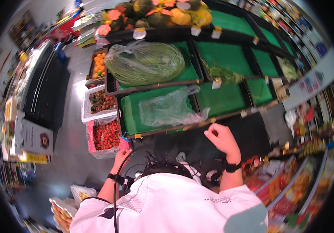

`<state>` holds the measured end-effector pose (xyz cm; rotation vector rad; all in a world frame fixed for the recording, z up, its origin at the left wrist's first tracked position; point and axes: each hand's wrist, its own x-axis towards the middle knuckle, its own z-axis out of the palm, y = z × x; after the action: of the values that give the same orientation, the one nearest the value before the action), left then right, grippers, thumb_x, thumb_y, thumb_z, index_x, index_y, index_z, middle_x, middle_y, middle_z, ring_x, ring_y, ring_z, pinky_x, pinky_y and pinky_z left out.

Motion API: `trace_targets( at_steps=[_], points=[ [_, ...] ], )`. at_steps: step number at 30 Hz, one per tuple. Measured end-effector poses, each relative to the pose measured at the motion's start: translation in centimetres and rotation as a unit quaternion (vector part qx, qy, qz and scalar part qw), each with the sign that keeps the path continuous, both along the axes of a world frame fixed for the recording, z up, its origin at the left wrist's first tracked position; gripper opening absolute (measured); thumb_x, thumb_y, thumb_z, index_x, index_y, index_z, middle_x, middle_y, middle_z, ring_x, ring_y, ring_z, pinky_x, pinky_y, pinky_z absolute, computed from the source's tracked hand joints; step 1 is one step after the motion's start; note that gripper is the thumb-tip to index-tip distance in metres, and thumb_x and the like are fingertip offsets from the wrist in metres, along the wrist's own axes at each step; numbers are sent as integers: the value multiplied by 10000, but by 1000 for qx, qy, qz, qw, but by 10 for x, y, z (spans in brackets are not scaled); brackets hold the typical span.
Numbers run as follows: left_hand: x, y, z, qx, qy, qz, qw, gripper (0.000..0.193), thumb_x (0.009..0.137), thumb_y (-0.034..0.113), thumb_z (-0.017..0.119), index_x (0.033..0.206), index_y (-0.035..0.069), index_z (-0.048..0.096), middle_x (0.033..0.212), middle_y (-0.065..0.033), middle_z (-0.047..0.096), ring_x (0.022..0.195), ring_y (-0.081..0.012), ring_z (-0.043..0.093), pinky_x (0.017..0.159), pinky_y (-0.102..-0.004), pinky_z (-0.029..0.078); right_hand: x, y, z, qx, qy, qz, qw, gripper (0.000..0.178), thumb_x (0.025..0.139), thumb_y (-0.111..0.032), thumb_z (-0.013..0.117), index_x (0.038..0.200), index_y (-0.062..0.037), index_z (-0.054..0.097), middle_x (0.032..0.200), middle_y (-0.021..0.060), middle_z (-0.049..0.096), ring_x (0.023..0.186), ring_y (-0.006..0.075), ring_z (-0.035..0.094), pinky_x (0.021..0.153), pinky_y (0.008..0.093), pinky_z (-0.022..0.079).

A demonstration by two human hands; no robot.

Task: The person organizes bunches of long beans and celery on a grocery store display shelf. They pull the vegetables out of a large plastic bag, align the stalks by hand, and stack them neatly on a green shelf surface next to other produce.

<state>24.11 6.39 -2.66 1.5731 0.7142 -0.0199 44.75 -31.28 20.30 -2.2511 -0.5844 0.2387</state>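
My right hand (222,138) is held in front of the shelf's near edge, its fingers curled in and nothing visible in them. Lower on the left, my left hand (122,155) is beside a box of red cherry tomatoes (107,135); a black cable crosses it and its fingers are partly hidden. A crumpled clear plastic bag (167,108) lies on the green-lined tray (130,112) ahead of me. Behind it, a large clear bag of long green beans (147,64) fills another crate. Neither hand touches these bags.
Black crates with green liners rise in tiers; one holds some leafy greens (225,73). Pumpkins and melons (180,16) sit on top. Oranges (99,64) and a white box of darker tomatoes (104,101) stand at left. Packaged goods (275,174) line the right.
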Motion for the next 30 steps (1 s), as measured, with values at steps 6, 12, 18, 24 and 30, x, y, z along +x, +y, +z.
trace_targets(
  at_steps=[6,12,18,24,30],
  points=[
    [70,-26,86,60,-86,120,987,281,947,239,605,723,103,500,611,54,466,543,-41,428,506,-212,344,86,-47,-17,21,6,30,999,323,829,-205,706,664,8,527,529,91,440,485,161,379,480,312,350],
    [151,-23,213,64,-223,155,960,242,968,225,557,775,103,473,628,34,448,534,-61,424,506,-220,371,139,-38,-25,45,16,113,992,369,859,-183,661,633,5,438,537,98,390,499,171,344,475,334,319],
    [266,5,268,-31,-360,194,912,139,948,214,581,942,81,544,699,30,479,546,-62,450,507,-241,408,152,0,-12,96,12,115,989,332,882,-155,632,667,7,440,556,45,388,540,111,342,484,310,312],
    [374,111,190,414,-281,169,849,345,853,277,675,1107,58,592,910,-86,655,696,-195,615,605,-305,502,147,28,0,76,20,122,989,271,874,-150,647,701,13,516,573,48,456,549,106,407,501,297,352],
    [434,142,182,512,-285,47,809,278,886,225,561,1125,101,627,1038,-195,632,928,-385,602,765,-466,484,150,39,19,36,64,18,997,162,850,-138,668,819,12,618,662,81,583,589,143,531,555,278,433]
  ],
)
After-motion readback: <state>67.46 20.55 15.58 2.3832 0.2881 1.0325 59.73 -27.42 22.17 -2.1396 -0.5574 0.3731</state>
